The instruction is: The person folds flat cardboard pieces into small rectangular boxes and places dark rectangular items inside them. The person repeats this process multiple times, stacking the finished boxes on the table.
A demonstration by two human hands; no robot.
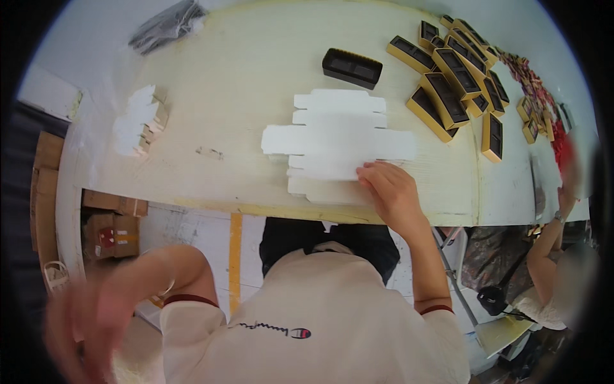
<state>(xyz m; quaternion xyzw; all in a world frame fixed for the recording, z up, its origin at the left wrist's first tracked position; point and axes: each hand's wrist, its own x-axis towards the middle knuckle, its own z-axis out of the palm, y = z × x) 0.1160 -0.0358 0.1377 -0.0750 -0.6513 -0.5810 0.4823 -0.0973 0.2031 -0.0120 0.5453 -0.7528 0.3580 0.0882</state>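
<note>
White flat carton blanks [339,137], cut with flaps and slots, lie stacked near the table's front edge. My right hand [387,185] is at their lower right edge, fingers bent together and pinching the card. Far from the table, my left hand [89,326] is raised at the lower left beside my body. Motion smears its fingers, so their pose and anything in them cannot be made out. Just beyond the blanks sits a black plastic tray [352,68] with recessed compartments.
Several gold-edged boxes with black inserts [455,73] are heaped at the right. More white folded card [142,121] stands at the left, and a plastic-wrapped dark bundle [167,25] lies at the far left. Brown cartons [112,233] are under the table; another person's arm [547,249] is at the right.
</note>
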